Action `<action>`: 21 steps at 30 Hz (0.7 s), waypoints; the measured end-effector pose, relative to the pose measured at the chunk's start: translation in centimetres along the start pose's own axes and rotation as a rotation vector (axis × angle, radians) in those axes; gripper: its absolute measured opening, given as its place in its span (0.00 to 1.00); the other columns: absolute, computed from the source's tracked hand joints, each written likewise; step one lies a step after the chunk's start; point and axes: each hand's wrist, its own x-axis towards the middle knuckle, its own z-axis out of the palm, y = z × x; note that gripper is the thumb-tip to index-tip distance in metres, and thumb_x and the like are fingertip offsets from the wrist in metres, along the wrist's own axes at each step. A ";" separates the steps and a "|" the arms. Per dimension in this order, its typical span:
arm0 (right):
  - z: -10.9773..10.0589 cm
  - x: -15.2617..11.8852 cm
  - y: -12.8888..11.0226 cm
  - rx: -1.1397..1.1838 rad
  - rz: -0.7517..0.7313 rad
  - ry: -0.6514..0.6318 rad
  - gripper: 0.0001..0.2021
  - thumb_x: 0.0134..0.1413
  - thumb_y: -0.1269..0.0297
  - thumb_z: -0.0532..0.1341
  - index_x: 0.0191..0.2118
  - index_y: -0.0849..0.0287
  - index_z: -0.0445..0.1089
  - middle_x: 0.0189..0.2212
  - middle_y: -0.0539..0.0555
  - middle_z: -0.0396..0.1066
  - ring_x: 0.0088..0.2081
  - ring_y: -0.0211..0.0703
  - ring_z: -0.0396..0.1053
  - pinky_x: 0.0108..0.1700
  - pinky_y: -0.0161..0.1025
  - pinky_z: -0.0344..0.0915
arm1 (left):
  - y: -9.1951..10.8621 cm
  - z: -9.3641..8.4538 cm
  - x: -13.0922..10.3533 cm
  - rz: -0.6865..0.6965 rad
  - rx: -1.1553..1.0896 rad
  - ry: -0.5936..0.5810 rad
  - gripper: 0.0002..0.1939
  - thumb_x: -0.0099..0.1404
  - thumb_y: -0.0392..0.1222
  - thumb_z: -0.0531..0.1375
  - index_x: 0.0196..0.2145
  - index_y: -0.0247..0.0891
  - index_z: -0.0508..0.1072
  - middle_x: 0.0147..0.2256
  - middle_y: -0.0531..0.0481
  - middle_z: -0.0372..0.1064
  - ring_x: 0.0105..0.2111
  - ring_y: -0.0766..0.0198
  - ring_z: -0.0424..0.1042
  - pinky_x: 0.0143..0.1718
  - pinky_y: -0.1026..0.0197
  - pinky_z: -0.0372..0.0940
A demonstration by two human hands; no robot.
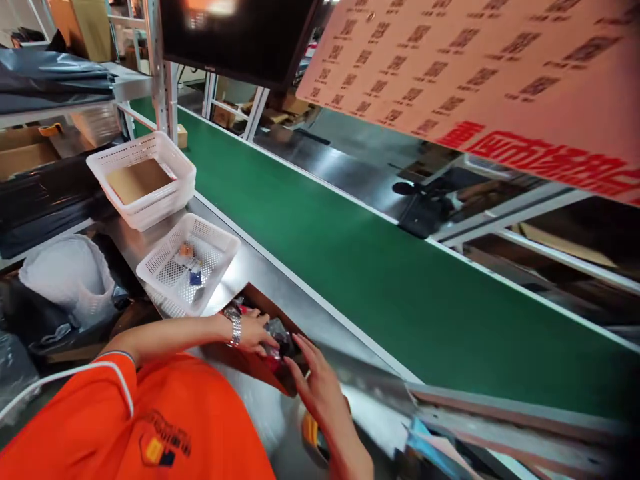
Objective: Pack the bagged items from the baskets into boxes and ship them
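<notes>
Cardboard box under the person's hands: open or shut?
Open: the cardboard box has an uncovered top, its inner wall shows, and clear plastic-wrapped contents are visible beside the left hand.

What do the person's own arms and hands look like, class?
The left hand is ungloved, with a silver metal-link band at the wrist; that arm has a short orange fabric sleeve with thin trim. The right hand is ungloved too, its forearm showing no sleeve.

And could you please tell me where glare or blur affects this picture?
In the head view, glare whitens the steel counter beside the nearer white basket; a reflection marks the monitor; lettering on the pink board looks smeared; the brown box is shadowed inside; the right edge darkens.
</notes>
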 end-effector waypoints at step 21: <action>5.1 4.6 -0.9 -0.050 0.006 -0.513 0.33 0.68 0.61 0.62 0.76 0.55 0.63 0.82 0.60 0.41 0.80 0.63 0.46 0.79 0.58 0.53 | -18.7 4.5 -6.6 -0.655 -0.036 -0.001 0.33 0.48 0.37 0.79 0.52 0.30 0.81 0.65 0.25 0.64 0.65 0.24 0.63 0.54 0.39 0.74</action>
